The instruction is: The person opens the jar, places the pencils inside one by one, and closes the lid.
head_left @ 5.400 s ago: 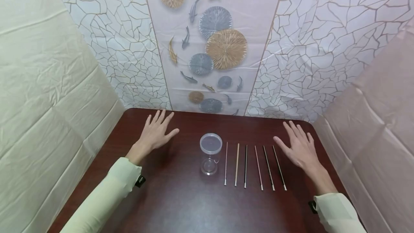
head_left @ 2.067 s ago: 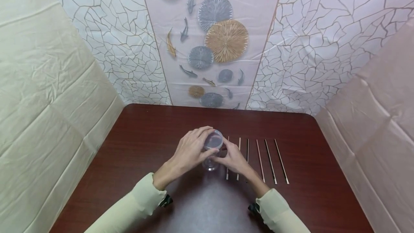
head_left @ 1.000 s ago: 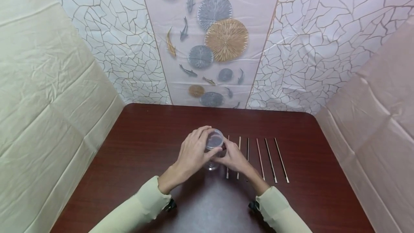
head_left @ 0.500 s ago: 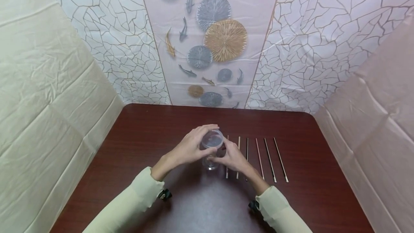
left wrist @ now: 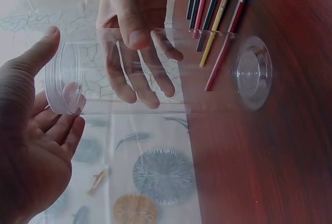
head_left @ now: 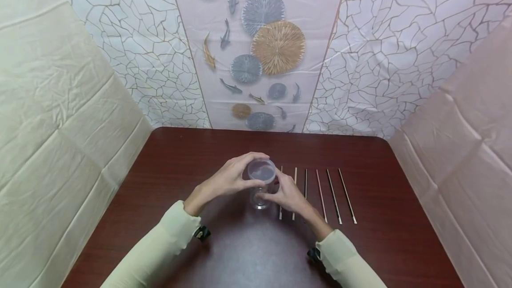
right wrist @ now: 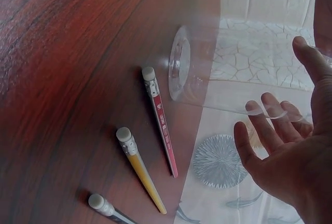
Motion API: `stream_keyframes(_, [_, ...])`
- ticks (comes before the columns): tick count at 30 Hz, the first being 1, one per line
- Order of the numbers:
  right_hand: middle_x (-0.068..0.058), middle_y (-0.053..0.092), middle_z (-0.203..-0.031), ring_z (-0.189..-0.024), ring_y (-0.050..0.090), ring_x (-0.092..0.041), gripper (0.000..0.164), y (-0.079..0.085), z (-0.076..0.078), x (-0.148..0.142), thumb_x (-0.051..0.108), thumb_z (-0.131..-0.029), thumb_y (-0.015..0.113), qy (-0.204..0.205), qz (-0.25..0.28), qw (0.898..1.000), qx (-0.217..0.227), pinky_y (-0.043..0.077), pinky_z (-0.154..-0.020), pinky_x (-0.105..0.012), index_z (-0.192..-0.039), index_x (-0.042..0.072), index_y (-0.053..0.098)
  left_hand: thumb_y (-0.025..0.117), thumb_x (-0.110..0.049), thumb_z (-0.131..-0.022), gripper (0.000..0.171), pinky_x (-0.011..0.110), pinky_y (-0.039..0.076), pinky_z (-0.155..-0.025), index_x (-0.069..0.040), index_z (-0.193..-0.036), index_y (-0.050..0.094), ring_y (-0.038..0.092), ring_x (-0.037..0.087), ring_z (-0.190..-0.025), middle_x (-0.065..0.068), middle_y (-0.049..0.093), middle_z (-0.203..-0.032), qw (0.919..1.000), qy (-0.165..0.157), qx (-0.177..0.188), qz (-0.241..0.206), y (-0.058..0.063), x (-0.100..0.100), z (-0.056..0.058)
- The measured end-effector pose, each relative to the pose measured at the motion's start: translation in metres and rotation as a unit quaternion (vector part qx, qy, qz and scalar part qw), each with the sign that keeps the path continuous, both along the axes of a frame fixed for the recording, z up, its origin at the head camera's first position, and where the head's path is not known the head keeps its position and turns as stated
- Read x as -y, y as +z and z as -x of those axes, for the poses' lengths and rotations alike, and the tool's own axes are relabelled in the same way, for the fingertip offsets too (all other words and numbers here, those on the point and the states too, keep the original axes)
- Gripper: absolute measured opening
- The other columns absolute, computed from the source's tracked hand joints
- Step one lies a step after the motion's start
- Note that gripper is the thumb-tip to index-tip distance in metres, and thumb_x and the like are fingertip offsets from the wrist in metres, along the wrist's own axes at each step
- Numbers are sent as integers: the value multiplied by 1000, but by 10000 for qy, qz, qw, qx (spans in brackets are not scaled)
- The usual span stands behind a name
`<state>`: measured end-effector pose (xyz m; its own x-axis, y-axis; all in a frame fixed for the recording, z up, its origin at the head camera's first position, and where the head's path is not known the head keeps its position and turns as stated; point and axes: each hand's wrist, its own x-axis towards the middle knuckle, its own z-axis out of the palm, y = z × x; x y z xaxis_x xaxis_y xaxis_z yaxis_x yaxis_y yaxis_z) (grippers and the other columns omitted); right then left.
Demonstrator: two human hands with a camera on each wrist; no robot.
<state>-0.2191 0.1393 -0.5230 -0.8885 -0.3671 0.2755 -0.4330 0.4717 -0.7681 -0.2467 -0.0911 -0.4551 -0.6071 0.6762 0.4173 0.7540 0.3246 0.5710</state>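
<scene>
The left hand [head_left: 229,179] grips one lid [head_left: 262,171]; the right hand [head_left: 290,194] holds one upright jar [head_left: 259,203]. Six pencils [head_left: 322,194] lie beside it on one table [head_left: 256,252].

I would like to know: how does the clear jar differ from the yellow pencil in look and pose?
The clear jar is transparent and wide; the yellow pencil is opaque and slim. The jar stands upright, while the pencil lies flat on the table. The left hand and right hand hold the jar; neither touches the pencil. Both are longer than wide.
</scene>
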Motion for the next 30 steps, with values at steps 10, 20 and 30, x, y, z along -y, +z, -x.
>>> stream_keyframes(10, [-6,76,-112,-93,71,-18,84,-2,-1,3,26,-79,96,-129,36,9997,-195,59,-79,-34,-149,6,55,88,-30,-90,68,40,54,-100,-7,-146,57,64,18,-123,5,63,-144,9974,256,-644,194,-1,0,-7])
stream_keyframes(20, [-11,75,-117,-102,71,-22,81,-2,-2,4,25,-81,95,-120,-10,9995,-280,59,-86,-45,-148,4,55,86,-34,-92,67,52,51,-103,-5,-146,57,60,27,-130,8,61,-146,9924,1006,-693,174,-3,-12,-26])
stream_keyframes(30, [-18,75,-118,-109,72,-31,80,-5,-1,3,19,-79,96,-83,59,9992,-391,57,-94,-49,-145,-2,56,87,-45,-89,76,46,53,-101,-2,-143,57,64,28,-122,12,65,-139,9649,2439,-970,55,-15,-35,-46])
